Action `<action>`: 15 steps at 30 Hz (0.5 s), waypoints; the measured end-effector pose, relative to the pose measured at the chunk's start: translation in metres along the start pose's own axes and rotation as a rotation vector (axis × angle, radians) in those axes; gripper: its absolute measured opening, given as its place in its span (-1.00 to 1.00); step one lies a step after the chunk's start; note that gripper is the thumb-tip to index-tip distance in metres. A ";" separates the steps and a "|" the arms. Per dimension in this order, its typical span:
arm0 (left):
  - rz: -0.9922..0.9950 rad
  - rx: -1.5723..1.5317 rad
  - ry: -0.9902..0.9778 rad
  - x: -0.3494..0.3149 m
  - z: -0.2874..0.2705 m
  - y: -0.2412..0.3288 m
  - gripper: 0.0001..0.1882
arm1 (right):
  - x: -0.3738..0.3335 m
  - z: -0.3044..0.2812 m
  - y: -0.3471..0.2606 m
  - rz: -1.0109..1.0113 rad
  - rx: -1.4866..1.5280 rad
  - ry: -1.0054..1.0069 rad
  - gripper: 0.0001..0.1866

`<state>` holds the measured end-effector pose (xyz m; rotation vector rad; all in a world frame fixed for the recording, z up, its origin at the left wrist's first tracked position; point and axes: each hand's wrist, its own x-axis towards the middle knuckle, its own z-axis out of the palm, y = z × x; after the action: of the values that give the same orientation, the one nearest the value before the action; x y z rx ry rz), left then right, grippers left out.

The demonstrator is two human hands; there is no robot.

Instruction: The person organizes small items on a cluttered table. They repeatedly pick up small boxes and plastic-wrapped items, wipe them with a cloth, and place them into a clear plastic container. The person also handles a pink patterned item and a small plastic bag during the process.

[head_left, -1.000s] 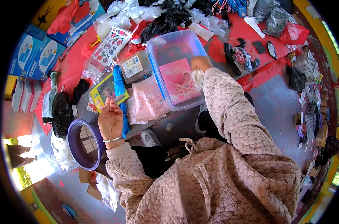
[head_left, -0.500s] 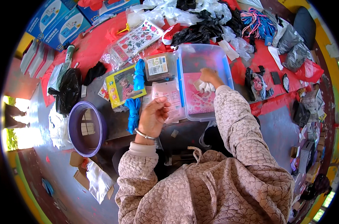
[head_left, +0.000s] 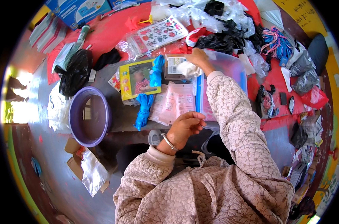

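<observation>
My right hand [head_left: 199,59] grips a crumpled white cloth [head_left: 189,70] at the far left corner of a clear plastic bin [head_left: 240,67] with blue edge clips. The cloth hangs partly over a small clear box [head_left: 172,76] with a label. My left hand [head_left: 185,128], a metal bangle at its wrist, hovers before the bin's near left corner; its fingers are loosely bent and apart, with nothing visible in them. Pale pink packets [head_left: 177,100] lie just beyond it. To their left are blue bundles [head_left: 144,110] and a yellow-framed photo packet [head_left: 126,80].
A purple basin [head_left: 74,125] stands at the left, above an open cardboard box [head_left: 71,145] on the floor. Black bags [head_left: 76,74] lie behind the basin. Heaped plastic bags [head_left: 229,33] and a pink-and-blue cord bundle [head_left: 275,43] cover the far side.
My right hand has lifted the white cloth out of the bin and carried it left over its far corner. My left hand has moved right and nearer to me.
</observation>
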<state>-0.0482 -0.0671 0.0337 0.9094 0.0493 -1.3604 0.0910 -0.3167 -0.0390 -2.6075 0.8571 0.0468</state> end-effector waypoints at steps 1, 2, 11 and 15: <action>-0.002 -0.002 -0.007 0.000 -0.002 -0.001 -0.83 | 0.001 0.006 -0.002 0.010 -0.038 -0.011 -0.44; -0.002 -0.001 -0.017 0.000 -0.003 -0.002 -0.82 | 0.002 0.009 -0.006 0.019 -0.077 -0.017 -0.39; -0.029 0.020 -0.025 -0.008 -0.004 0.001 -0.81 | 0.030 0.038 0.000 0.131 -0.113 -0.313 -0.15; -0.032 0.034 -0.023 -0.006 0.001 0.002 -0.81 | 0.044 0.042 0.019 0.139 0.132 -0.198 -0.22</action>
<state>-0.0486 -0.0627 0.0381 0.9244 0.0230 -1.4047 0.1199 -0.3399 -0.0908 -2.3711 0.9342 0.2722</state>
